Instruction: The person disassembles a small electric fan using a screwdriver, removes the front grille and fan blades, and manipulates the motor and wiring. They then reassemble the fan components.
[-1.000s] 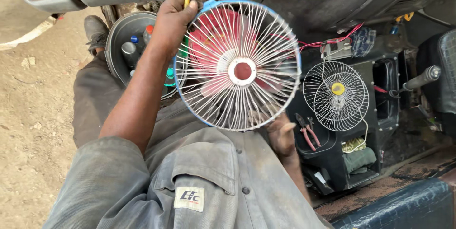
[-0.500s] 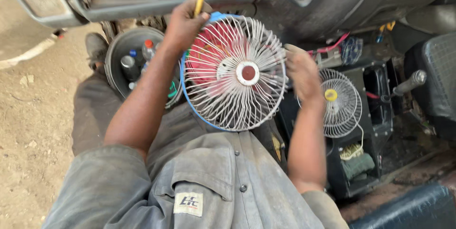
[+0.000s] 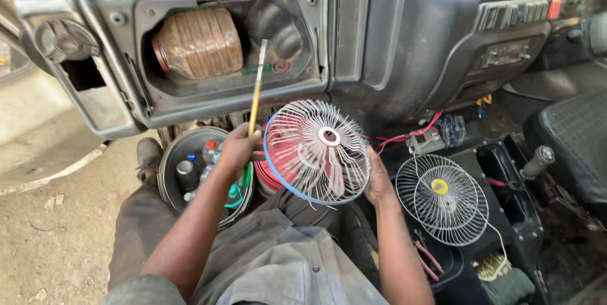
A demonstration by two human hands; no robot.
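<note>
I hold a small round fan [image 3: 316, 152] with a white wire guard, a blue rim and red blades, in front of a vehicle dashboard. My left hand [image 3: 237, 147] grips the fan's left edge and also pinches a yellow-handled screwdriver [image 3: 255, 93] that points up toward the open glove-box cavity [image 3: 221, 49]. My right hand [image 3: 378, 178] presses flat against the fan's right rim. A second wire fan guard [image 3: 442, 199] with a yellow hub lies to the right on the black console.
A round dark tray [image 3: 174, 153] with small bottles and parts sits at the lower left by my knee. Red wires [image 3: 414, 133] hang under the dashboard. Red-handled pliers [image 3: 427, 257] lie on the console. A gear lever [image 3: 537, 161] and a seat [image 3: 569, 144] are at the right.
The view has tilted up, showing the open dashboard cavity. My right hand has come up from below onto the fan's right rim. The fan now sits lower and tilted.
</note>
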